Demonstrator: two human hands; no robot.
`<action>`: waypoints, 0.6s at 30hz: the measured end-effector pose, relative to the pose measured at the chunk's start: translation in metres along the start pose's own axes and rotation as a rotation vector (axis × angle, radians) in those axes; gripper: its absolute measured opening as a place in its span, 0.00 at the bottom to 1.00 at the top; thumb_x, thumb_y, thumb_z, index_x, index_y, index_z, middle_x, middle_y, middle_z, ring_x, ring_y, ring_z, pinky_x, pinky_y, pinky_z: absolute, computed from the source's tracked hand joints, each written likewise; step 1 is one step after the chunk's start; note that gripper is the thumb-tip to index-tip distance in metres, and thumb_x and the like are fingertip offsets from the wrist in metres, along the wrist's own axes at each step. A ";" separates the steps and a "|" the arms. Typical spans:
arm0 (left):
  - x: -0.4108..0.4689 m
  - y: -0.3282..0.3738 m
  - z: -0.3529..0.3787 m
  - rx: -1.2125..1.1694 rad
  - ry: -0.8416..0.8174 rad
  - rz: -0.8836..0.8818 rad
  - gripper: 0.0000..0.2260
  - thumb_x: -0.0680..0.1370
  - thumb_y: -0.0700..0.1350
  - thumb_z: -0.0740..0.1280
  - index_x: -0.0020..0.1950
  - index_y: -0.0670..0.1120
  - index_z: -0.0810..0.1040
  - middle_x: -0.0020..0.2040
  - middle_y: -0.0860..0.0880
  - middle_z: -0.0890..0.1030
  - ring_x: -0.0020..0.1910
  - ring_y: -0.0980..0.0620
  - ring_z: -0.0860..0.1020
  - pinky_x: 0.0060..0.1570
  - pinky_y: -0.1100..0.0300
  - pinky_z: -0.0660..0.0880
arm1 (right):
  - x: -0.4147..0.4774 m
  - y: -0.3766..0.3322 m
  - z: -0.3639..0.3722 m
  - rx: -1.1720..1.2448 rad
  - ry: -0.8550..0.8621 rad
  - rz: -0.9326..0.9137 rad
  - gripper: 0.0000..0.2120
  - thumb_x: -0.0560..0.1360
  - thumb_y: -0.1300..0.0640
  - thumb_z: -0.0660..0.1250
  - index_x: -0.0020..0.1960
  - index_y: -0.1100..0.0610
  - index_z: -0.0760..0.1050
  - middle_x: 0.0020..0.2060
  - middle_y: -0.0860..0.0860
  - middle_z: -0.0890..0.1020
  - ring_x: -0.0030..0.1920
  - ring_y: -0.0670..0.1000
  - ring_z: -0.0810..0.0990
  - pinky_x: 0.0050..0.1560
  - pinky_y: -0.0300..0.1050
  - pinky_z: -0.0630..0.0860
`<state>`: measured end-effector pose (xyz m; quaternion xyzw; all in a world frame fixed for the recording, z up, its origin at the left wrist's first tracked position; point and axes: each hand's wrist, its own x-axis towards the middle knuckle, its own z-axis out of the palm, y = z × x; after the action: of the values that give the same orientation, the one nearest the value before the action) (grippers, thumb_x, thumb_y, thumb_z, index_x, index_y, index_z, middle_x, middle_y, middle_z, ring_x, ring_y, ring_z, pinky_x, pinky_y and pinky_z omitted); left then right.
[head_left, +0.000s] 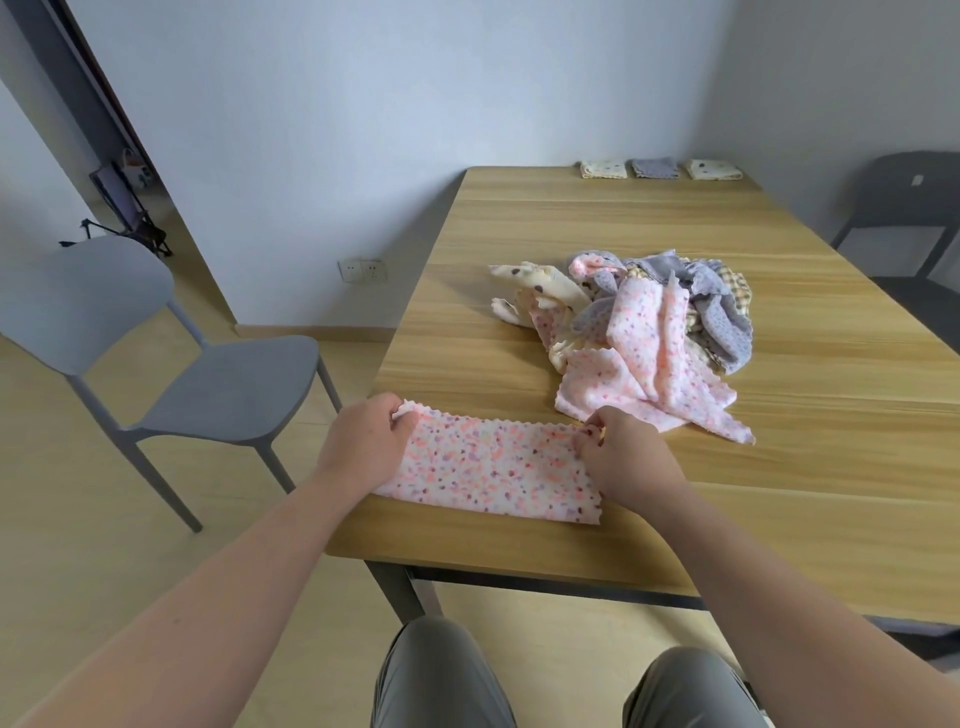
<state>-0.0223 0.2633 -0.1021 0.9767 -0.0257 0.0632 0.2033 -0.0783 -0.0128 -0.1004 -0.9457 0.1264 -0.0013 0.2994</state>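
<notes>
Both hands — left hand (363, 441), right hand (623, 457) — pinch the soft speckled cloth (488, 467), a folded zigzag-edged strip on the wooden table (779, 493).

Pale walls, beige floor (104, 545), wooden table (727, 249), grey chair (208, 395).

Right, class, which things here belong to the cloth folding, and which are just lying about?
Part of the job: pink cloth, pinched at its far corners by left hand and right hand; cloth pile; three folded cloths; table.
Lying about: grey chair; dark chair; wall sockets; stand in the doorway.
</notes>
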 end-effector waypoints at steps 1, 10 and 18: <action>0.001 -0.001 0.001 0.000 0.002 0.004 0.16 0.84 0.50 0.63 0.37 0.50 0.67 0.31 0.52 0.72 0.30 0.55 0.71 0.29 0.61 0.61 | 0.000 0.000 0.000 -0.007 -0.002 0.000 0.07 0.82 0.49 0.62 0.53 0.51 0.74 0.39 0.46 0.79 0.38 0.49 0.78 0.33 0.43 0.70; -0.017 0.006 -0.006 0.188 0.208 0.050 0.15 0.80 0.52 0.68 0.62 0.46 0.74 0.57 0.48 0.77 0.47 0.51 0.77 0.41 0.57 0.76 | -0.016 -0.013 -0.005 -0.154 0.076 -0.008 0.13 0.82 0.46 0.61 0.61 0.53 0.68 0.43 0.49 0.78 0.41 0.53 0.79 0.39 0.51 0.80; -0.045 0.047 0.017 0.084 -0.125 0.332 0.24 0.86 0.50 0.55 0.82 0.49 0.56 0.83 0.52 0.53 0.82 0.52 0.50 0.80 0.53 0.50 | -0.045 -0.066 0.033 -0.402 0.036 -0.366 0.25 0.84 0.53 0.51 0.80 0.57 0.57 0.80 0.56 0.57 0.80 0.58 0.53 0.77 0.52 0.55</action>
<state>-0.0682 0.2144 -0.1055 0.9688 -0.1964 0.0362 0.1470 -0.1034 0.0687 -0.0869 -0.9931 -0.0438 -0.0471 0.0980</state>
